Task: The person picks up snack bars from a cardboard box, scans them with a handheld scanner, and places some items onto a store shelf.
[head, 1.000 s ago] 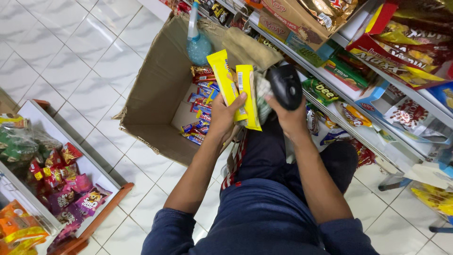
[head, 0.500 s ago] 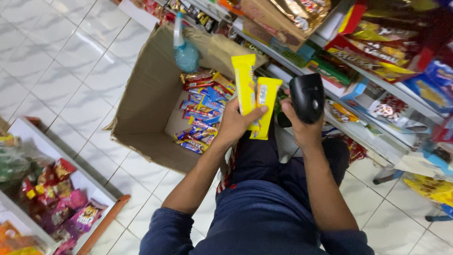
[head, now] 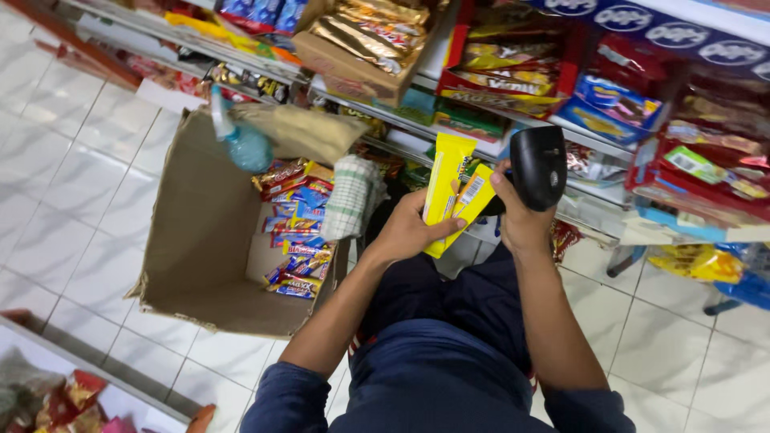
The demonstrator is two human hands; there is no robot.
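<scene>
Two long yellow snack packets (head: pixel 453 192) with glossy plastic wrappers are held upright, fanned slightly apart, just in front of the person's lap. The left hand (head: pixel 409 232) is closed around their lower halves, with the thumb pressed across the front of the right-hand packet. Touching the packets on their right side, the right hand (head: pixel 521 224) is wrapped tight around the grip of a black plastic handheld barcode scanner (head: pixel 539 167), whose head rises just beside the packets' upper ends. The two hands sit close together, almost touching, each clamped on its own thing.

Below the packets are the person's dark blue trousers (head: pixel 449 321) and long dark blue sleeves.

To the left of the packets, a white and green checked cloth (head: pixel 350 196) hangs over the edge of a large open brown cardboard box (head: pixel 200 232) standing on the white tiled floor (head: pixel 72 192). Inside the box, against its far side, lie many small red, blue and yellow wrapped sweets (head: pixel 293 232). A clear blue plastic spray bottle (head: pixel 241 140) leans at the box's top rim, well left of the packets.

Behind and above the packets runs a shop shelf (head: pixel 497 120) crowded with red, gold, green and blue snack bags. Far to the lower left of the packets, more red wrapped snacks (head: pixel 68 397) show at the frame's corner.
</scene>
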